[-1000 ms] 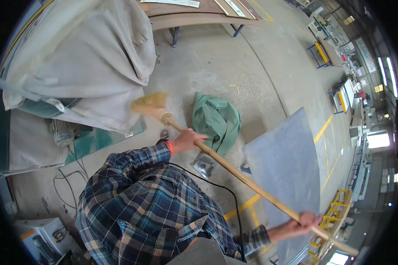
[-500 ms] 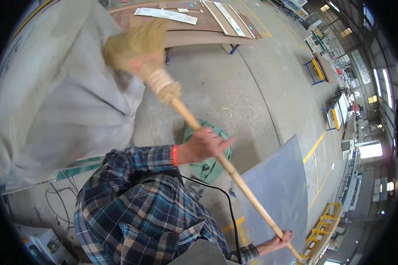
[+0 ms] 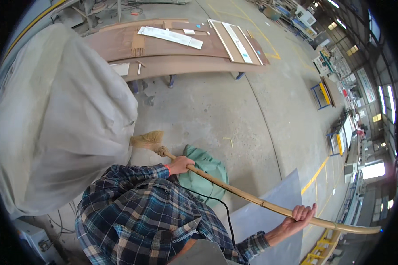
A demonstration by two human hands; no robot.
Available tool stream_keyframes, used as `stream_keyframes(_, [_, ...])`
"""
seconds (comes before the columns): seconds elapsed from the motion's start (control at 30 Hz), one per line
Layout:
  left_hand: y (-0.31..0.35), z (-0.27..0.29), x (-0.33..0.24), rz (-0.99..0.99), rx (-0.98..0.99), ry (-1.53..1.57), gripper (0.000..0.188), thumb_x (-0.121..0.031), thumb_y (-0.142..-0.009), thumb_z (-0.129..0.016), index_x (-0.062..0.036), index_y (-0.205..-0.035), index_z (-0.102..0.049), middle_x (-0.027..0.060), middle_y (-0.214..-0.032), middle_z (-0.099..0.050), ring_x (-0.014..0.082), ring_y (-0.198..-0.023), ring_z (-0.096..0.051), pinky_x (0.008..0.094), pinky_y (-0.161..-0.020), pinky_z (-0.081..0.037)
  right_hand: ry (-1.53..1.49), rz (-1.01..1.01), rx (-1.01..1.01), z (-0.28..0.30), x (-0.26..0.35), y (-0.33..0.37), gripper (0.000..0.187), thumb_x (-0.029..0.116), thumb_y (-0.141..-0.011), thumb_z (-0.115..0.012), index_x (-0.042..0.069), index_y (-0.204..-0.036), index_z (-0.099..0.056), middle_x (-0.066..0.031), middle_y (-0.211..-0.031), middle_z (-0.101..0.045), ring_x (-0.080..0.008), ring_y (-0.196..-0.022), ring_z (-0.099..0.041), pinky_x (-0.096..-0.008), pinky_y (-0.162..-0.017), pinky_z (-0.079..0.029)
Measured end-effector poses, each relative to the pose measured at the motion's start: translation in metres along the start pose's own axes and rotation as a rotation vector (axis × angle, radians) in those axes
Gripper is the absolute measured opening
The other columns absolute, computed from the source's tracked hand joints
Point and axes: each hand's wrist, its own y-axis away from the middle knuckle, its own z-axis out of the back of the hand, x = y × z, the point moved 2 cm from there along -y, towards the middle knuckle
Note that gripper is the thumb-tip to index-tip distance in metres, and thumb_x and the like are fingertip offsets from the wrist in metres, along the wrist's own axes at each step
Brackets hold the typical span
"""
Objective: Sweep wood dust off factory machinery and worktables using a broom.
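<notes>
A long-handled straw broom (image 3: 234, 190) slants across in front of me, its pale bristles low at the left beside a grey draped cover (image 3: 66, 128). My left hand (image 3: 180, 165) is closed round the handle just above the bound neck. Farther along the handle, my right hand (image 3: 301, 217) grips it, fingers curled over the top, with the handle's tip jutting out past it at the right. Under the handle lies a green cloth or bag (image 3: 203, 174), partly hidden by it.
A workbench (image 3: 172, 64) with brown sheets, white strips and a frame (image 3: 234, 39) stands ahead. A grey panel (image 3: 269, 207) is to the right, near a yellow rack (image 3: 318, 249). A black cable (image 3: 227, 212) hangs by my body. Cables and a white machine (image 3: 37, 243) sit lower left.
The broom's bristle end has swung down from high at the upper left to beside the draped cover. My left hand came lower and leftward; my right hand rose with the handle end.
</notes>
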Motion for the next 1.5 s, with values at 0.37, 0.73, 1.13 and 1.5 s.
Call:
stream_keyframes(0.37, [-0.191, 0.137, -0.004, 0.037, -0.409, 0.103, 0.034, -0.008, -0.072, -0.061, -0.0134, -0.104, -0.069, 0.0130, -0.086, -0.069, 0.0368, -0.082, -0.064, 0.0473, -0.069, -0.049, -0.078, -0.185, 0.588, -0.243, -0.192, -0.094, 0.039, 0.031, -0.096, -0.056, 0.000, -0.119, -0.055, 0.0030, -0.069, -0.032, -0.0101, -0.061, -0.031, -0.0271, -0.060, -0.030])
stream_keyframes(0.73, [-0.289, 0.242, 0.115, 0.142, -0.456, 0.045, 0.032, -0.010, -0.077, -0.059, -0.0147, -0.108, -0.069, 0.0140, -0.085, -0.068, 0.0373, -0.080, -0.063, 0.0474, -0.068, -0.048, -0.282, -0.542, 0.938, -0.440, -0.382, -0.119, 0.038, 0.036, -0.103, -0.043, 0.003, -0.107, -0.061, 0.0042, -0.063, -0.027, -0.0098, -0.056, -0.027, -0.0272, -0.056, -0.029])
stream_keyframes(1.13, [-0.376, 0.333, 0.179, 0.215, -0.567, 0.213, 0.040, -0.027, -0.082, -0.069, -0.0115, -0.118, -0.063, 0.0165, -0.089, -0.067, 0.0364, -0.083, -0.063, 0.0422, -0.072, -0.048, -0.413, -0.551, 1.049, -0.641, -0.471, -0.198, 0.053, 0.051, -0.099, -0.040, 0.004, -0.117, -0.055, 0.0062, -0.055, -0.022, -0.0049, -0.044, -0.017, -0.0228, -0.040, -0.017])
stream_keyframes(1.5, [-0.496, 0.361, 0.146, 0.386, -0.810, 0.278, 0.027, -0.014, -0.087, -0.062, -0.0046, -0.113, -0.062, 0.0162, -0.088, -0.067, 0.0332, -0.077, -0.064, 0.0399, -0.069, -0.049, -0.561, -0.960, 1.301, -0.787, -0.574, -0.329, 0.054, 0.046, -0.102, -0.037, 0.000, -0.126, -0.050, 0.0071, -0.056, -0.024, -0.0027, -0.043, -0.018, -0.0187, -0.036, -0.016])
